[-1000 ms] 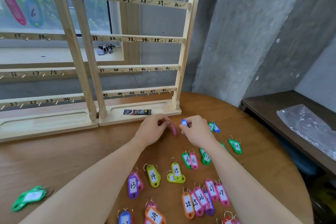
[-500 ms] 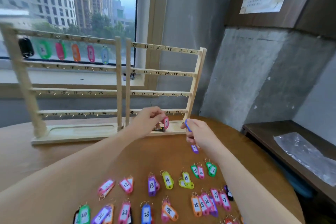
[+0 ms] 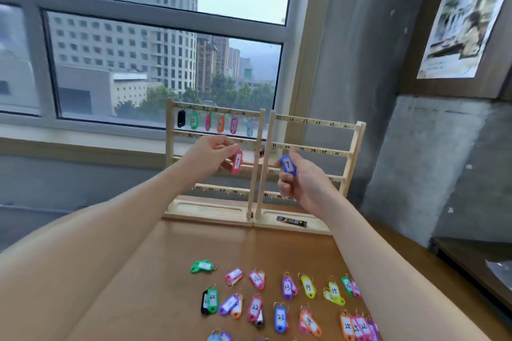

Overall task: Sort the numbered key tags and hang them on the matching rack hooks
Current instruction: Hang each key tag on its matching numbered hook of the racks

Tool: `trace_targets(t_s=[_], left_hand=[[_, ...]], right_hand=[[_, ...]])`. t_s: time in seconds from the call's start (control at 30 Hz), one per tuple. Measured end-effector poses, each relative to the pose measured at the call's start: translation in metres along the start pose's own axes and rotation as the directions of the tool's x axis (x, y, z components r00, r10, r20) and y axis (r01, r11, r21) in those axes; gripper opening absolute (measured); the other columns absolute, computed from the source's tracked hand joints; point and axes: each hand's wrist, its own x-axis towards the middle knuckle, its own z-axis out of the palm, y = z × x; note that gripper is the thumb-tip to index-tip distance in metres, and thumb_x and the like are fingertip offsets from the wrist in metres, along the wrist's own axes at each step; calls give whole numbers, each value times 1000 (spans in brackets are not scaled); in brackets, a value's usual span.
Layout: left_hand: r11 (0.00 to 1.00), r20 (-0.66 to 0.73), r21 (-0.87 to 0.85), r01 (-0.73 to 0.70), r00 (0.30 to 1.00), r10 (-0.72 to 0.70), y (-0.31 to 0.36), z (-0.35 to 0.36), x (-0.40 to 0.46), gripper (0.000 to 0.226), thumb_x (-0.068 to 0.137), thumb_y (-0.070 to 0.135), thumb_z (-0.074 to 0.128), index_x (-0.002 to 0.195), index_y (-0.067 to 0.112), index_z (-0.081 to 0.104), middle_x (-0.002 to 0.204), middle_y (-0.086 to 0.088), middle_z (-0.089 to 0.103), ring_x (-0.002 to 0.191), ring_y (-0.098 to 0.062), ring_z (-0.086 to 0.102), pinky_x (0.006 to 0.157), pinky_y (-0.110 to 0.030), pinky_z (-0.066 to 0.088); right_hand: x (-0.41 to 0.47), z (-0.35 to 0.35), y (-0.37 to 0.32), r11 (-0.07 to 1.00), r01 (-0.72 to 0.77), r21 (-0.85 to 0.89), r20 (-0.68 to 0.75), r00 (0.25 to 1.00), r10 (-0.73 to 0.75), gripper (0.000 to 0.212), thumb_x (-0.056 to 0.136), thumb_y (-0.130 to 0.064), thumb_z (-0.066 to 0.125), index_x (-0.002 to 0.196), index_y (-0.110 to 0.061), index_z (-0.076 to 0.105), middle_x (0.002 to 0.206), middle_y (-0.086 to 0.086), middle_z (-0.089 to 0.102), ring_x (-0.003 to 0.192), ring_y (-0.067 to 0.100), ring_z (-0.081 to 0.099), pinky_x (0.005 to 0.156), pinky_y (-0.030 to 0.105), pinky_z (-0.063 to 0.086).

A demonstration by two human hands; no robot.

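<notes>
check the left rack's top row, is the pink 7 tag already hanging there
No, the pink 7 tag is pinched in the left hand, in front of the left rack and below its top row.

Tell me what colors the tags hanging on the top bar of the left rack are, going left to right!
Black tag → green tag → pink tag → orange tag → second pink tag → light blue tag.

I see two wooden racks (image 3: 313, 171) side by side, six tags (image 3: 220, 124) hanging on the left one's top rail, and I hold two tags numbered 7 (image 3: 237, 162).
</notes>
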Motion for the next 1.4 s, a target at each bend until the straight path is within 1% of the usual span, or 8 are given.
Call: trace_targets(t_s=[0.07, 0.13, 0.37, 0.53, 0.73, 0.97, 1.2, 1.4], left_hand=[[997, -14, 77, 19, 1000, -18, -2, -19, -6, 21, 100, 32, 61, 96, 16, 73, 86, -1, 78, 84, -27, 74, 80, -38, 52], [991, -47, 133, 30, 999, -24, -5, -36, -14, 19, 99, 31, 62, 96, 17, 74, 89, 0, 78, 80, -17, 74, 79, -35, 53], [976, -187, 183, 116, 979, -81, -38, -85, -30, 17, 97, 21, 65, 89, 11, 76, 81, -6, 76, 68, -9, 67, 56, -13, 45], [975, -266, 175, 141, 960, -91, -65, -102, -9, 19, 101, 15, 59, 89, 8, 72, 81, -6, 74, 55, 1, 62, 48, -8, 42], [984, -280, 148, 98, 958, -53, -89, -120, 46, 22, 103, 15, 55, 88, 7, 69, 74, -3, 73, 59, -2, 66, 55, -13, 48], [959, -207, 284, 12, 977, 49, -103, -134, 110, 20, 102, 19, 56, 88, 16, 69, 73, 0, 75, 73, -31, 69, 72, -45, 58], [938, -246, 346, 1, 965, 90, -125, -135, 134, 20, 102, 22, 56, 86, 21, 68, 70, 5, 74, 67, -40, 65, 64, -48, 56], [932, -241, 361, 4, 966, 89, -142, -134, 144, 23, 101, 23, 58, 80, 22, 67, 64, 7, 72, 57, -12, 61, 66, -39, 55]], right_hand=[[1, 15, -4, 996, 48, -73, 47, 998, -45, 39, 106, -42, 45, 105, -6, 59, 60, -2, 37, 54, 12, 39, 56, 24, 38], [6, 29, -6, 988, 94, -119, 98, 992, -83, 32, 107, -35, 47, 103, -6, 59, 61, -1, 35, 52, 12, 40, 55, 24, 39], [34, 71, 3, 970, 162, -184, 242, 963, -115, 24, 108, -21, 47, 97, -6, 61, 55, -3, 37, 49, 14, 42, 48, 21, 42], [71, 100, 15, 962, 152, -227, 305, 949, -78, 23, 109, -20, 44, 96, -7, 59, 57, 0, 47, 51, 16, 48, 55, 26, 47], [131, 134, 33, 915, 236, -327, 331, 936, -123, 24, 109, -19, 45, 95, -8, 60, 62, 0, 53, 54, 14, 52, 52, 24, 44], [186, 163, 49, 854, 353, -383, 332, 915, -229, 25, 108, -16, 45, 92, -7, 62, 57, -1, 51, 48, 12, 49, 48, 18, 40], [216, 175, 62, 830, 394, -395, 303, 909, -288, 25, 107, -17, 44, 95, -5, 62, 59, 6, 52, 49, 16, 50, 48, 16, 40], [228, 192, 67, 842, 397, -364, 297, 907, -299, 25, 107, -16, 44, 96, -4, 62, 65, 6, 51, 46, 13, 50, 43, 16, 39]])
